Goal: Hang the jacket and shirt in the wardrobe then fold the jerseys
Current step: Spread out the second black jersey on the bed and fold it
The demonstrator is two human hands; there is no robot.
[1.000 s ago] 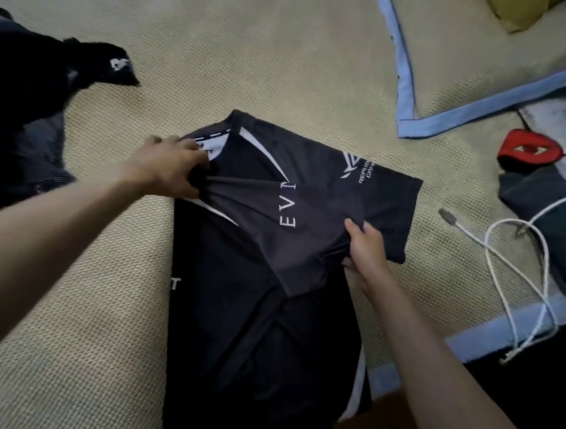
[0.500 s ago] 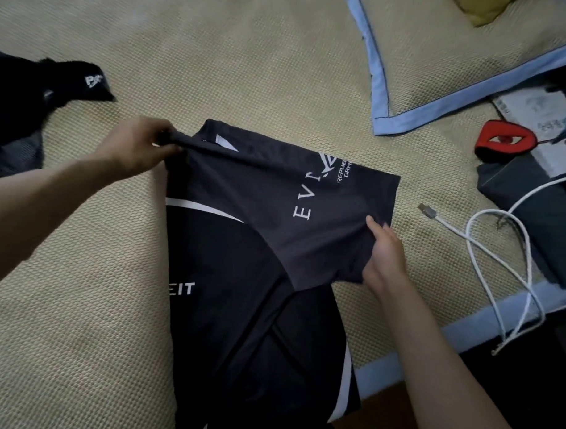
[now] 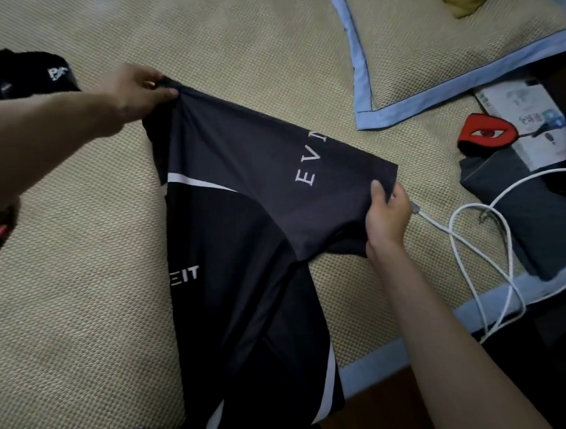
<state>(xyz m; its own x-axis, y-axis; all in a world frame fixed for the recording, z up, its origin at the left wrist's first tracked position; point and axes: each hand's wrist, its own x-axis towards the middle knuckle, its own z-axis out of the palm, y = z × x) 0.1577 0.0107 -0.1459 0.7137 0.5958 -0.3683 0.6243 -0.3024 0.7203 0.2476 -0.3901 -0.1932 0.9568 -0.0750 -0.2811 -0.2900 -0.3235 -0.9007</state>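
A black jersey (image 3: 244,247) with white stripes and white lettering lies lengthwise on the woven mat (image 3: 86,317). Its upper part is folded over and stretched taut between my hands. My left hand (image 3: 136,91) pinches the far left corner of that fold. My right hand (image 3: 386,214) grips the fold's right edge, thumb on top of the cloth. A second dark garment (image 3: 23,75) with white print lies bunched at the far left edge.
A pillow (image 3: 462,47) with blue trim sits at the upper right. Right of the jersey lie a white cable (image 3: 488,249), a red pouch with an eye design (image 3: 487,133), a white box (image 3: 525,116) and a dark grey cloth (image 3: 525,218). The mat's blue edge (image 3: 376,362) runs at lower right.
Both hands moved apart, pulling the folded upper part of the jersey flat and taut. The left hand shifted up and left from the collar area; the right hand slid out to the sleeve edge.
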